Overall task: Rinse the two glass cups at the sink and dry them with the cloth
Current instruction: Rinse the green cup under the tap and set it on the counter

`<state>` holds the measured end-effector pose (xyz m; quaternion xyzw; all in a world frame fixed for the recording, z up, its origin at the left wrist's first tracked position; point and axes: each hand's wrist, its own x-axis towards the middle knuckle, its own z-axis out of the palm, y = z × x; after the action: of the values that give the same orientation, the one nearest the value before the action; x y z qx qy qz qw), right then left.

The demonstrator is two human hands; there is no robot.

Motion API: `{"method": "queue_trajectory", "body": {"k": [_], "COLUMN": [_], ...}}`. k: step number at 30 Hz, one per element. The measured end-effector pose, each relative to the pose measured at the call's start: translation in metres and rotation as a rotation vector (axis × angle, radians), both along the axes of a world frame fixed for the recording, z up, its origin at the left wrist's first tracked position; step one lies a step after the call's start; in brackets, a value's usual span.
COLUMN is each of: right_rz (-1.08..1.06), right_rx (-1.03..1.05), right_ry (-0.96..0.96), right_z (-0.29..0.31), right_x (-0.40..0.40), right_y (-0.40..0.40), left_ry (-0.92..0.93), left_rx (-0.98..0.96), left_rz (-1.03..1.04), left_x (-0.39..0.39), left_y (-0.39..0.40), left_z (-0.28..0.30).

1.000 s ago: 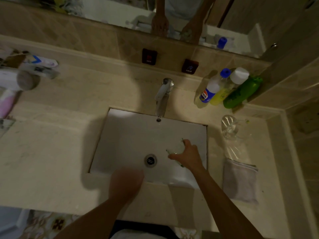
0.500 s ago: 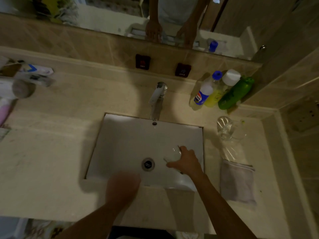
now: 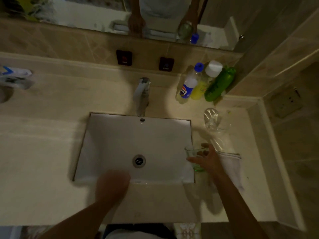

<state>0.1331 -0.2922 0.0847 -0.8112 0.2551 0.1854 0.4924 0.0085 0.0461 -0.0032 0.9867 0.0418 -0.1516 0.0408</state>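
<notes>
The right hand (image 3: pixel 208 160) is holding a clear glass cup (image 3: pixel 194 157) at the right edge of the sink (image 3: pixel 110 135), its fingers curling around the side of the cup and the thumb pressing on the near side. The cup is looking see-through, with a greenish tint at its base, and it is tilting with its rim towards the basin. A second glass cup (image 3: pixel 213 119) is standing on the counter (image 3: pixel 43 152) behind it, near the bottles (image 3: pixel 205 81), empty and clear. A pale folded cloth (image 3: pixel 232 168) is lying on the counter just beside the right hand, partly under the wrist. The left hand (image 3: pixel 112 184) is resting at the front lip of the sink, blurred; whether its fingers are open or closed I cannot tell.

Compared with half a second ago, the right hand is carrying the cup out of the middle of the basin, near the drain (image 3: pixel 139 160), over to the right rim. The left hand is staying where it was at the front edge.
</notes>
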Motion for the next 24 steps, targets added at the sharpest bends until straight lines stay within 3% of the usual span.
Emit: {"method": "queue_trajectory", "body": {"k": [8,14,18,24], "right_rz": [-0.381,-0.504,-0.564,-0.773], "right_rx": [0.006,-0.011,0.15,0.52], "right_ry": [-0.217,-0.289,-0.328,-0.188], "right_z": [0.028,0.025,0.019,0.018], "right_x": [0.023,0.067,0.106,0.147], "right_y": [-0.105,-0.148,-0.157,-0.147], "left_ry": [-0.022,0.007,0.044,0.031], "left_rx": [0.031,0.028,0.015,0.011], "left_rz": [0.0,0.075,0.053,0.063], "left_x": [0.002,0.003,0.003,0.003], "left_y": [-0.001,-0.001,-0.001,-0.003], "left_z": [-0.001,-0.001,0.004,0.004]}}
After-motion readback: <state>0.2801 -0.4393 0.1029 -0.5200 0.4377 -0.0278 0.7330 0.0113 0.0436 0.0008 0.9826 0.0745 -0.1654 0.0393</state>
